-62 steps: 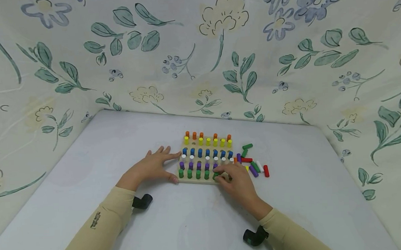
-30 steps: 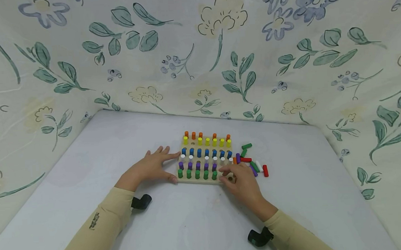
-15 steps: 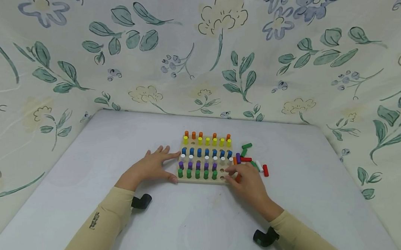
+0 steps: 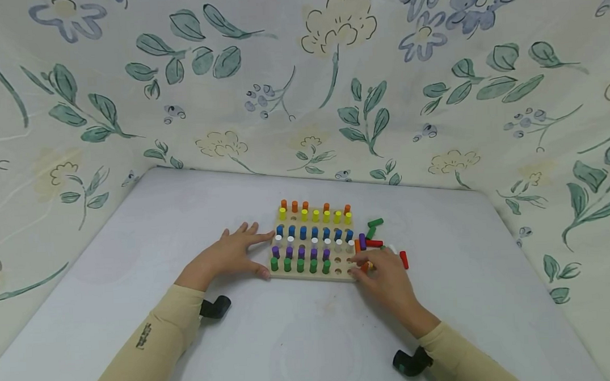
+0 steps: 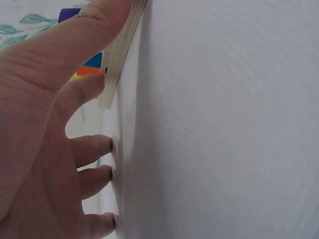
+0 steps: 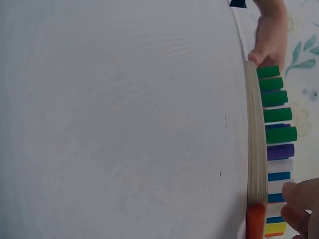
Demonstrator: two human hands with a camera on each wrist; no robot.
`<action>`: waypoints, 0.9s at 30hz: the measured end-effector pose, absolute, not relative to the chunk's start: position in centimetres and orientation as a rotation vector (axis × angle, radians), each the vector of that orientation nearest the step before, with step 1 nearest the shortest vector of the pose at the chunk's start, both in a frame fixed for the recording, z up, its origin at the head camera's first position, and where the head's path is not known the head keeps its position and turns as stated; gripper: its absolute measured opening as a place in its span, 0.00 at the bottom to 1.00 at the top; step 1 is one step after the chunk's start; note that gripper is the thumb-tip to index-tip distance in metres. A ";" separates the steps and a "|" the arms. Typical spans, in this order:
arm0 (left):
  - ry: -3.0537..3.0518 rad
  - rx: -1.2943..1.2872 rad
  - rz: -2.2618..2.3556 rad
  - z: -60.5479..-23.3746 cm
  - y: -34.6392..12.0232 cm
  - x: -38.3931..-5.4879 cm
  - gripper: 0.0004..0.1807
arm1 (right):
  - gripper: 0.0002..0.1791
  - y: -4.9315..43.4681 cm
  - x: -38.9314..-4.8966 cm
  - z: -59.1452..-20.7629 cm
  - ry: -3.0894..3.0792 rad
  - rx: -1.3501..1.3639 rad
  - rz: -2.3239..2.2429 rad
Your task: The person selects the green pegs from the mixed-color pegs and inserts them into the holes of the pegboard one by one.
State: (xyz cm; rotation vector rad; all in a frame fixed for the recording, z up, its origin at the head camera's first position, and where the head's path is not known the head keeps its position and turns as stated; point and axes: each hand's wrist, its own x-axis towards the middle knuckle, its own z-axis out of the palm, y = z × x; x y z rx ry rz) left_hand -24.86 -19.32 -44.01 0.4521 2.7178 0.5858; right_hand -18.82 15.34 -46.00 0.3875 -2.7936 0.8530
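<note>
A wooden pegboard (image 4: pixel 309 277) lies on the white table with coloured pegs standing in rows. My left hand (image 4: pixel 233 253) is spread at its left side, and the left wrist view shows thumb (image 5: pixel 99 17) and index finger (image 5: pixel 89 87) at the board's edge. The other fingertips rest on the table. My right hand (image 4: pixel 390 275) is over the board's near right corner, thumb and fingers parted and nothing seen between them. In the right wrist view an orange peg (image 6: pixel 255 221) lies against the board. Green pegs (image 4: pixel 300 265) fill the front row except its rightmost holes.
Loose pegs lie right of the board, among them green pegs (image 4: pixel 375 222), red pegs (image 4: pixel 404 260) and a purple peg (image 4: pixel 362 241); my right hand covers some. A patterned cloth (image 4: pixel 301 100) hangs behind the table. Each wrist wears a black camera mount (image 4: pixel 412 362).
My right hand let go of a green peg in the front row and drew right, uncovering the holes beside it and covering some loose pegs. My left hand stayed in place.
</note>
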 end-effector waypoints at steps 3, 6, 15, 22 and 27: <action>2.715 0.453 0.581 -44.0 -19.3 -24.9 0.58 | 0.13 15.7 -18.8 -46.1 -2.783 0.395 0.834; 2.714 0.454 0.577 -44.0 -19.3 -24.9 0.58 | 0.13 16.0 -18.8 -46.2 -2.781 0.400 0.831; 2.712 0.448 0.577 -43.9 -19.3 -24.9 0.59 | 0.12 17.0 -18.9 -45.9 -2.812 0.368 0.807; 2.704 0.446 0.581 -43.7 -19.2 -24.9 0.59 | 0.12 17.5 -19.0 -45.7 -2.833 0.331 0.772; 2.703 0.439 0.578 -43.6 -19.2 -24.8 0.58 | 0.13 17.8 -19.0 -45.7 -2.827 0.323 0.770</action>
